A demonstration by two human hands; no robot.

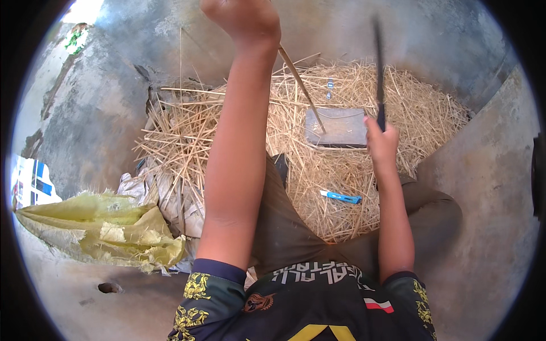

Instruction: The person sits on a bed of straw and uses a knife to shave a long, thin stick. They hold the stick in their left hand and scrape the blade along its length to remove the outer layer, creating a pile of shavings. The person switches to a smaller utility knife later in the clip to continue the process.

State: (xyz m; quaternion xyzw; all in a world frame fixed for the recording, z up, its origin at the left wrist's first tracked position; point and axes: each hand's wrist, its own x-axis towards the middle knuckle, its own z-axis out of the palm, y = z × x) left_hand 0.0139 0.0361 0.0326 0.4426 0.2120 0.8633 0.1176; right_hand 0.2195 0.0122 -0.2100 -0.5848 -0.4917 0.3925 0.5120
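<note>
The right grip [383,142] is closed round the dark handle of a knife [380,85], thumb along its side; the blade points up and away from the body and is blurred. The left grip [242,17] is raised at the upper edge and partly cut off; its fingers cannot be made out, so I cannot tell whether it is open or closed. A stick [302,85] slants down from behind the left wrist, its upper end hidden, its lower end on a grey block [350,132]. A thin strand curves across the block's far part, and the right grip is just beside the block's right edge.

The block sits on a bed of straw [418,102]. Nearer the body, a blue cutter [343,197] lies on the straw between the bent legs. Thicker stalks [179,136] are strewn left of the left forearm, with a crumpled pale sheet [170,190] below them. Farther left is a frayed yellow-green sack [108,233], and near it a hole [110,288] in the concrete floor [153,307].
</note>
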